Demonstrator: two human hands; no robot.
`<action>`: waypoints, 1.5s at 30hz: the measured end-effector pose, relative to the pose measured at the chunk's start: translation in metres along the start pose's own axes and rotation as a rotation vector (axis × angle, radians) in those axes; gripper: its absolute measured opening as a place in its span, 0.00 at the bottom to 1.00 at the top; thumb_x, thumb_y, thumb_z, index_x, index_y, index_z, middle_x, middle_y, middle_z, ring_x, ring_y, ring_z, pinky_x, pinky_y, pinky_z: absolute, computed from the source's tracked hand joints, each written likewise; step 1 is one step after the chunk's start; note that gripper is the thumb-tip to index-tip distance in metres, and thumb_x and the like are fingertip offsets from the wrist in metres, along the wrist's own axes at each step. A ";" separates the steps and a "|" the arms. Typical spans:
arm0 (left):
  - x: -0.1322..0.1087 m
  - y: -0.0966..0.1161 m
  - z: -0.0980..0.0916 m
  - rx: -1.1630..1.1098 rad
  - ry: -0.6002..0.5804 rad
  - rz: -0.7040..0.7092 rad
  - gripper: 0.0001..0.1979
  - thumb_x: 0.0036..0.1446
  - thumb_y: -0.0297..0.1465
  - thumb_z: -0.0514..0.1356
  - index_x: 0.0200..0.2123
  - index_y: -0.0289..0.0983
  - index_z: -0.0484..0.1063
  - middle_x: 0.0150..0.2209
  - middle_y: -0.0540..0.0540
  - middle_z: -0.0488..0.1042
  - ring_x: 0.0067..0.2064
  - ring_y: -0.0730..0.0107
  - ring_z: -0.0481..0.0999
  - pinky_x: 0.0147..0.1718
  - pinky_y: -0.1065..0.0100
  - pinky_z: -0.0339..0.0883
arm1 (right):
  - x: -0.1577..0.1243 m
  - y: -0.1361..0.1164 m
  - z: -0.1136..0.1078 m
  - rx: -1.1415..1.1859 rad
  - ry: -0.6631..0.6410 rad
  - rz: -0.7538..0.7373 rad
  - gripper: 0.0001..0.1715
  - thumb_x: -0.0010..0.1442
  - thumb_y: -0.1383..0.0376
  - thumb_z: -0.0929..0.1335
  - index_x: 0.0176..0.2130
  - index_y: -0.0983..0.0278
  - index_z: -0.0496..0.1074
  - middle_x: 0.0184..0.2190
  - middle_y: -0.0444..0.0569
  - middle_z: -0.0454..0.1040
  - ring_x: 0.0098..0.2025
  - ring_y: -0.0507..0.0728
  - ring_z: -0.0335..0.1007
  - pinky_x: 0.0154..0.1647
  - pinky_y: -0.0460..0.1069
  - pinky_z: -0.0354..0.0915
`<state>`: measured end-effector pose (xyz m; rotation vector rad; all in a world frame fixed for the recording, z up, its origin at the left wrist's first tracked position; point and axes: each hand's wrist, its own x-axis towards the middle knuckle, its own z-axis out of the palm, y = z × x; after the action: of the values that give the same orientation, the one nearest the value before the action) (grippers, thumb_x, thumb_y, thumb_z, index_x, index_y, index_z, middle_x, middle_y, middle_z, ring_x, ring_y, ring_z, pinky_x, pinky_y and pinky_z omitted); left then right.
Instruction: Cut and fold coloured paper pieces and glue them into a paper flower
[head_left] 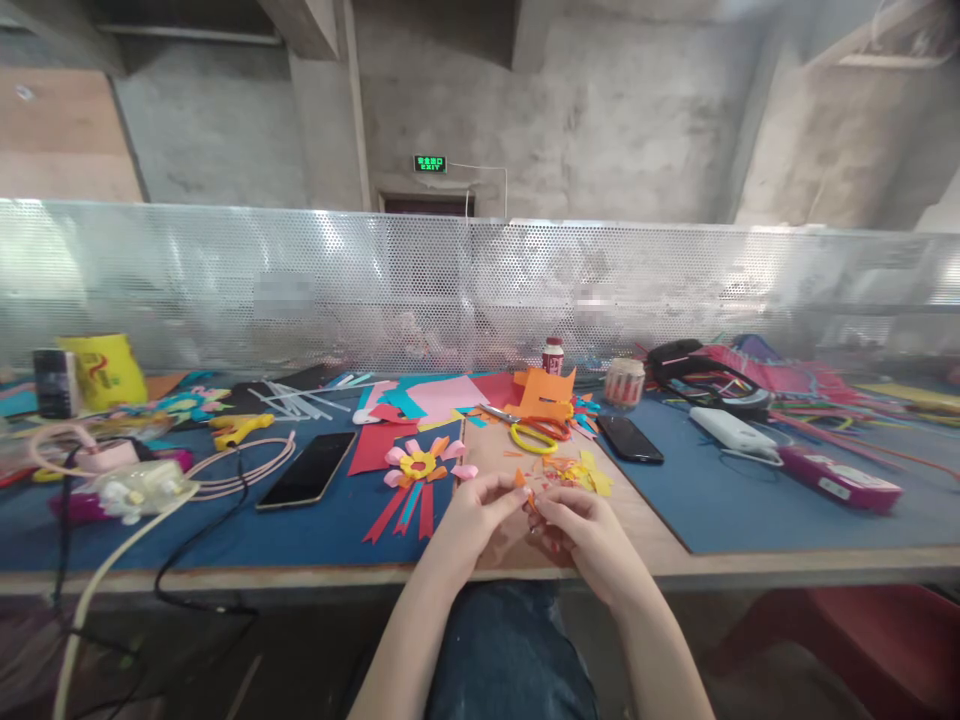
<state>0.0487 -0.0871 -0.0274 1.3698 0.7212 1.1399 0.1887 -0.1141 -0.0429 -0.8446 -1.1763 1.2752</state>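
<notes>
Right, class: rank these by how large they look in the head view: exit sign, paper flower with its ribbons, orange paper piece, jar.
1. Paper flower with its ribbons
2. Jar
3. Too close to rank: exit sign and orange paper piece, which the fingers partly cover

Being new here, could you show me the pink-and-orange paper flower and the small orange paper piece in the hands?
Pink-and-orange paper flower [418, 466]: head view, yellow centre.
Small orange paper piece [520, 480]: head view, upper tip.

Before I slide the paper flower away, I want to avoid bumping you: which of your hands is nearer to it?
Left: the left hand is just to the right of the paper flower; the right hand is farther right, beyond the left hand.
</notes>
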 end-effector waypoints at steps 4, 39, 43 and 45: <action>-0.001 0.000 0.002 -0.038 -0.003 -0.001 0.05 0.44 0.31 0.63 0.23 0.35 0.72 0.23 0.52 0.73 0.28 0.72 0.70 0.32 0.72 0.61 | 0.000 -0.001 0.000 0.036 -0.002 0.040 0.12 0.48 0.60 0.70 0.23 0.68 0.72 0.18 0.45 0.69 0.18 0.46 0.59 0.20 0.42 0.51; 0.002 -0.010 -0.002 0.007 0.201 0.057 0.06 0.43 0.31 0.63 0.25 0.34 0.73 0.25 0.50 0.74 0.30 0.72 0.71 0.31 0.74 0.62 | -0.001 0.002 0.003 -0.201 -0.030 -0.007 0.18 0.52 0.54 0.67 0.30 0.68 0.72 0.19 0.43 0.64 0.18 0.45 0.53 0.18 0.42 0.47; 0.002 -0.009 -0.002 -0.003 0.206 0.057 0.07 0.43 0.32 0.64 0.25 0.34 0.74 0.25 0.50 0.74 0.30 0.72 0.71 0.32 0.73 0.62 | -0.002 0.000 0.004 -0.206 -0.034 -0.017 0.18 0.52 0.54 0.66 0.28 0.68 0.72 0.18 0.42 0.63 0.18 0.45 0.51 0.18 0.43 0.46; 0.002 -0.009 -0.002 -0.012 0.195 0.058 0.07 0.43 0.32 0.63 0.25 0.34 0.74 0.25 0.50 0.74 0.30 0.72 0.71 0.31 0.73 0.62 | -0.002 -0.001 0.005 -0.219 -0.034 -0.033 0.18 0.52 0.54 0.66 0.27 0.68 0.71 0.18 0.42 0.62 0.18 0.46 0.51 0.18 0.43 0.46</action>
<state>0.0492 -0.0834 -0.0355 1.2884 0.8165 1.3353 0.1847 -0.1166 -0.0408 -0.9620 -1.3692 1.1514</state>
